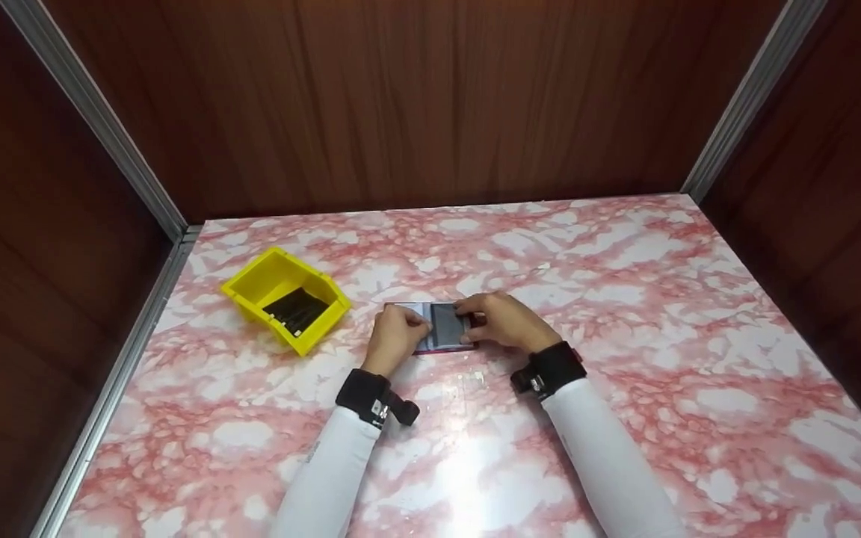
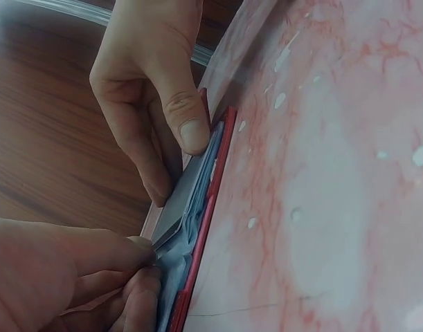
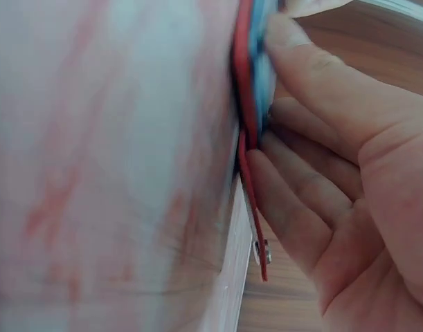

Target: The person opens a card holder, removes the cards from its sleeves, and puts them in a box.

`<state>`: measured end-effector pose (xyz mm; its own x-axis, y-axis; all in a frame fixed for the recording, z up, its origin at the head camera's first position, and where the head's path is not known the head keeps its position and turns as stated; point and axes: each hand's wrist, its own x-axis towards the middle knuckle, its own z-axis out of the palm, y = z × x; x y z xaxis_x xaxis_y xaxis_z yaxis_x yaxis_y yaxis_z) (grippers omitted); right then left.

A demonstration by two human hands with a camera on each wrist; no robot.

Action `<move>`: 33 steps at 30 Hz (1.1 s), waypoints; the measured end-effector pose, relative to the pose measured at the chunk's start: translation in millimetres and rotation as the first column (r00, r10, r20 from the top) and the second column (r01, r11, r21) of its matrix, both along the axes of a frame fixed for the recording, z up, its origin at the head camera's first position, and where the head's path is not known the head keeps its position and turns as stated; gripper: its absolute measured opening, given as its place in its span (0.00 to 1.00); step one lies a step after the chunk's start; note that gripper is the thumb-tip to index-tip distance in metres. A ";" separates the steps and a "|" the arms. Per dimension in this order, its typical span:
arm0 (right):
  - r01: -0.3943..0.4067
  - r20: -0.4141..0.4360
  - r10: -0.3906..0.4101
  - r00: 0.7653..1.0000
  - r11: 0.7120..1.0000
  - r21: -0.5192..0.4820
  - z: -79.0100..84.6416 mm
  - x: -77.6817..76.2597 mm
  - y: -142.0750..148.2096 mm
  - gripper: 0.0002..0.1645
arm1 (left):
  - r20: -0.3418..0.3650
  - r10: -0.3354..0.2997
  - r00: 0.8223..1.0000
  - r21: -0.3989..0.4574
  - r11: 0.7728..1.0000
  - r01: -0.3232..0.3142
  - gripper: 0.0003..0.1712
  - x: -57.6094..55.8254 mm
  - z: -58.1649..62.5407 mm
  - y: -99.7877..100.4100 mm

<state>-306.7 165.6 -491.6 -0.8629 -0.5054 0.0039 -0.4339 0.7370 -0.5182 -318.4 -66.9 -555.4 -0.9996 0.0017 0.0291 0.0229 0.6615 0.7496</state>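
Observation:
A red card holder [image 2: 228, 128] with clear plastic sleeves [image 2: 173, 259] lies spread on the table in front of me. A flat dark grey card [image 1: 447, 326] lies over its right half; whether it is fully inside a sleeve I cannot tell. My left hand [image 1: 398, 336] pinches a sleeve with thumb and forefinger near the card's inner edge. My right hand [image 1: 509, 320] holds the holder's right edge, thumb on top and fingers along the outer side. A red strap with a metal snap [image 3: 263, 252] sticks out beside the right fingers in the right wrist view.
A yellow bin [image 1: 251, 288] stands to the left of the card holder, with flat black pieces [image 1: 296, 308] in it. The table [image 1: 610, 448] has a red and white marbled top. Brown wood-look panels [image 1: 430, 104] with metal corner posts enclose its back and sides.

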 end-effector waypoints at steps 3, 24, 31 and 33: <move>0.006 0.015 -0.006 1.000 1.000 -0.001 0.3 -1.1 0.2 0.33 | 0.019 0.025 1.000 0.005 1.000 -0.025 0.07 -2.8 -1.9 -0.1; 0.000 -0.008 0.000 1.000 0.997 0.072 12.9 0.6 -8.0 0.32 | 0.030 0.090 0.995 -0.032 0.995 -0.089 0.07 -4.9 2.9 9.1; 0.008 -0.002 -0.008 1.000 0.999 0.042 8.9 -1.1 -7.1 0.32 | 0.026 0.104 0.994 -0.016 0.995 -0.103 0.06 -3.7 2.6 8.8; 0.008 -0.001 -0.008 1.000 0.999 0.038 7.5 -1.3 -7.0 0.33 | 0.022 0.107 0.994 -0.014 0.994 -0.107 0.06 -3.1 1.9 8.9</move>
<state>-308.1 158.6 -484.1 -0.8671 -0.4979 -0.0142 -0.4281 0.7595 -0.4898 -321.5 -58.0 -553.5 -0.9944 -0.1053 0.0067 -0.0659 0.6688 0.7405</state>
